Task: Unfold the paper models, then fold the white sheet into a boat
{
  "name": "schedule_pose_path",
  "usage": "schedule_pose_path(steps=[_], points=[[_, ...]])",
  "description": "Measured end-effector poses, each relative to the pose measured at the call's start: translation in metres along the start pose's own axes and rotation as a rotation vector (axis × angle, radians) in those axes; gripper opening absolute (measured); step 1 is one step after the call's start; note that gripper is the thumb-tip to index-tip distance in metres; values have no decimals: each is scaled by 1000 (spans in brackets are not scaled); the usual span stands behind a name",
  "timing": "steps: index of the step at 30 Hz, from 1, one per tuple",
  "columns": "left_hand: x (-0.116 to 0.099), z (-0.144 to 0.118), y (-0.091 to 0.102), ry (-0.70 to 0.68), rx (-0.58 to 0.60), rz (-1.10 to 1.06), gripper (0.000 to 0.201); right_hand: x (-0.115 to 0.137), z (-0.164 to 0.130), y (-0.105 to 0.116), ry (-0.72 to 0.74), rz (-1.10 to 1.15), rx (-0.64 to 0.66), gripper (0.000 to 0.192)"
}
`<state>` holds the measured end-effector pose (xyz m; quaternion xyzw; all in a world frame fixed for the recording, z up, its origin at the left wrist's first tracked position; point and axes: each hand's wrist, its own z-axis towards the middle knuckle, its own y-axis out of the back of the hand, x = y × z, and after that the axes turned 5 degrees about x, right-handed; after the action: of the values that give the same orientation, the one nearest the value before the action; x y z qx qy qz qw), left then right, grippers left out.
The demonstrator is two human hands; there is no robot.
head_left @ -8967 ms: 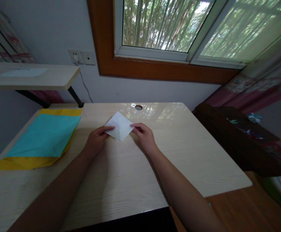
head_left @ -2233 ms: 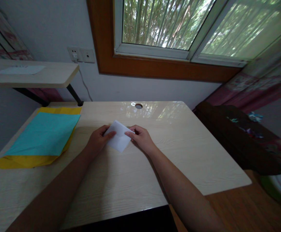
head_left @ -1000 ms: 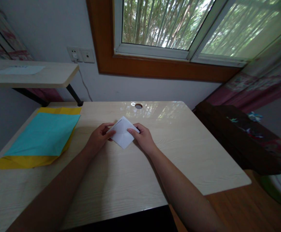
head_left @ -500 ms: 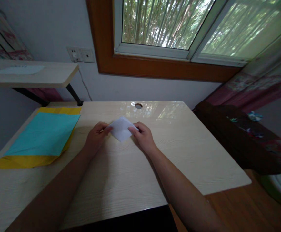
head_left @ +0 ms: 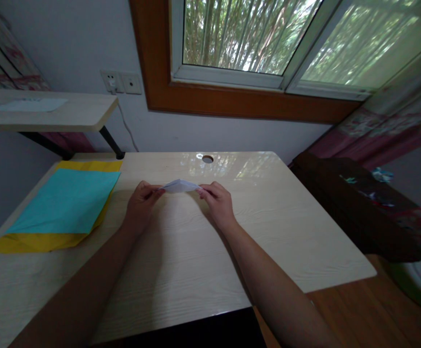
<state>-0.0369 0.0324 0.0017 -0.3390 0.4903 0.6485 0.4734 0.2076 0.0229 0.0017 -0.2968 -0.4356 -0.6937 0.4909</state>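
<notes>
A folded piece of white paper (head_left: 181, 186) is held up between my two hands above the pale wooden desk (head_left: 195, 261). My left hand (head_left: 141, 202) pinches its left corner between thumb and fingers. At the opposite corner, my right hand (head_left: 217, 202) grips it the same way. The paper is tilted so that it appears as a thin, nearly edge-on shape, slightly raised in the middle. Its underside and inner folds are hidden.
Sheets of turquoise paper (head_left: 67, 200) and yellow paper (head_left: 43, 243) lie stacked at the left. A raised shelf (head_left: 87, 108) stands behind them with a pale sheet on top. A cable hole (head_left: 208, 159) pierces the desk near the wall. Dark furniture (head_left: 341, 198) stands right.
The paper has turned from showing its diamond-shaped face to lying nearly edge-on to me. Both hands keep their pinch and have rotated slightly with it.
</notes>
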Motion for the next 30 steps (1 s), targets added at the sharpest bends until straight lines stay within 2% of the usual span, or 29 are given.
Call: schedule_pose_path(steps=[4, 10, 15, 22, 30], points=[[-4, 0, -1, 110, 39, -63, 19, 1, -1, -1, -87, 84, 51, 19], [-4, -1, -3, 197, 76, -191, 25, 0, 0, -3, -216, 288, 14, 21], [-10, -2, -2, 256, 61, -236, 30, 1, 0, -3, -197, 268, 11, 21], [-16, -2, -4, 308, 161, -282, 48, 5, -2, -2, -198, 248, 8, 24], [-8, -4, -9, 294, 297, -561, 53, -5, -5, 0, -9, 50, 138, 20]])
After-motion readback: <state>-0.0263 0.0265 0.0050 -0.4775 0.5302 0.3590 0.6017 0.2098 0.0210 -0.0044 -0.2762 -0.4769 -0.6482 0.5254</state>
